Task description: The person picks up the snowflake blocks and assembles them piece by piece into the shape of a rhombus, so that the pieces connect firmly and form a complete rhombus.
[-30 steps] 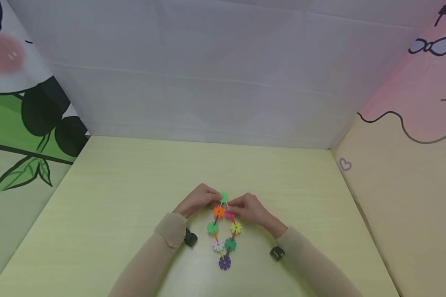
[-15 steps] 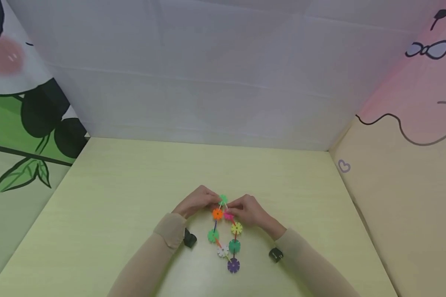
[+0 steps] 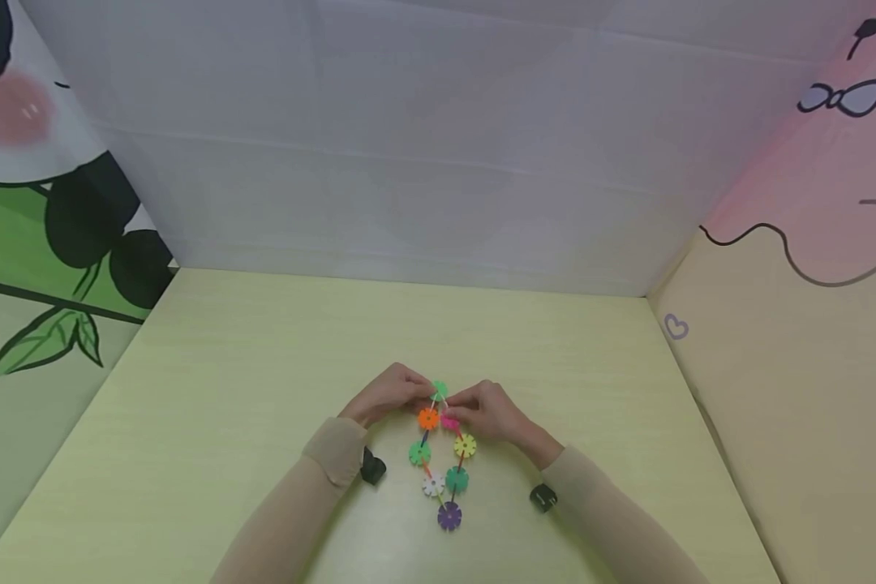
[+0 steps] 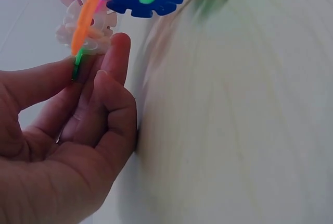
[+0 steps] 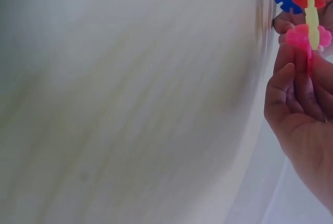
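Observation:
A closed loop of linked toothed plastic snowflake discs hangs between my hands in the head view. My left hand (image 3: 392,393) pinches the light green disc (image 3: 440,391) at its top; the left wrist view shows that green disc (image 4: 77,65) edge-on between thumb and fingers. My right hand (image 3: 491,408) holds the pink disc (image 3: 449,421) beside it, with the thumb and fingers around a pink edge (image 5: 310,61) in the right wrist view. Below are an orange disc (image 3: 428,418), a yellow disc (image 3: 465,445), a white disc (image 3: 433,485) and a purple disc (image 3: 449,516) at the bottom.
The pale wooden table (image 3: 263,341) stretches out under both hands, up to a white cloth wall (image 3: 438,162) at the back. Printed panels stand at both sides. A small black device (image 3: 543,497) sits by the right sleeve, another black device (image 3: 373,467) by the left.
The lower part of the loop swings to the right and then partly back left, the purple disc moving most. Both hands keep their hold and stay nearly in place.

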Motion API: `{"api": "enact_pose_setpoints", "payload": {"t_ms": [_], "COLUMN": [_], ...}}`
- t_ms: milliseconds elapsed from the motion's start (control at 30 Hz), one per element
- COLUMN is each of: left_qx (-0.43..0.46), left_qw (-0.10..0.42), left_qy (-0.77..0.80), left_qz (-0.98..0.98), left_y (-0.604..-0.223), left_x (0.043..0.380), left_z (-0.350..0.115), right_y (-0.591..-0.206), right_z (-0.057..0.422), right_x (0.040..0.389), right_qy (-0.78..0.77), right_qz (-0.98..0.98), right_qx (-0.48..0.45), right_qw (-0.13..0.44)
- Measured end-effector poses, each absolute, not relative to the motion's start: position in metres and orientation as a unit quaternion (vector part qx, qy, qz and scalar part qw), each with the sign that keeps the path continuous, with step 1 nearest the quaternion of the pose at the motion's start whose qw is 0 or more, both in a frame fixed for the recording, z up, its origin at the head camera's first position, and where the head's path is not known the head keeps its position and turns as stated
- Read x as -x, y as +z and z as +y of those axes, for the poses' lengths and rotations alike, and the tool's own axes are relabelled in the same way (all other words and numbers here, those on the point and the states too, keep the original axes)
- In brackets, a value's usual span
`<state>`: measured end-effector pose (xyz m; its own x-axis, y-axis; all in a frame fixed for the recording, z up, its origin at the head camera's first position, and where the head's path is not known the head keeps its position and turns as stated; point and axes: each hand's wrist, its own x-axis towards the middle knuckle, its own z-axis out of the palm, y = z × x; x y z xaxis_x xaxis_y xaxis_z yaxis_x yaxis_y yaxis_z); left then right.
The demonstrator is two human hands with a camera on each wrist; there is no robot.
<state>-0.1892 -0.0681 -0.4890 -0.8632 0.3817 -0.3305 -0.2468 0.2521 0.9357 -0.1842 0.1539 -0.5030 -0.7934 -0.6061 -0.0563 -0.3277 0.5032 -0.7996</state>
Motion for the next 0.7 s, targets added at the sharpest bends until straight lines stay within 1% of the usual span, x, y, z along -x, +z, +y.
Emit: {"api": "enact_pose_setpoints", "payload": {"t_ms": [333,600,700], "left_qx": [-0.036,-0.039,-0.045], "left_qw": [0.268,0.251,0.254], "left_qy": [0.617,0.596,0.595], "left_qz": [0.739,0.762,0.762], "left_y": [-0.488,-0.497,-0.5], "left_x": [0.188,0.182,0.178], "left_z": [-0.065,-0.074,-0.08], "right_y": [-0.505,-0.503,-0.503], "right_z": [0.157,0.159,0.16], "right_x": [0.184,0.186,0.187], "right_qy": [-0.428,-0.422,-0.419], "right_qz": [0.846,0.85,0.854], "right_qx": [0.273,0.269,0.266], "right_qw": [0.164,0.161,0.159]}}
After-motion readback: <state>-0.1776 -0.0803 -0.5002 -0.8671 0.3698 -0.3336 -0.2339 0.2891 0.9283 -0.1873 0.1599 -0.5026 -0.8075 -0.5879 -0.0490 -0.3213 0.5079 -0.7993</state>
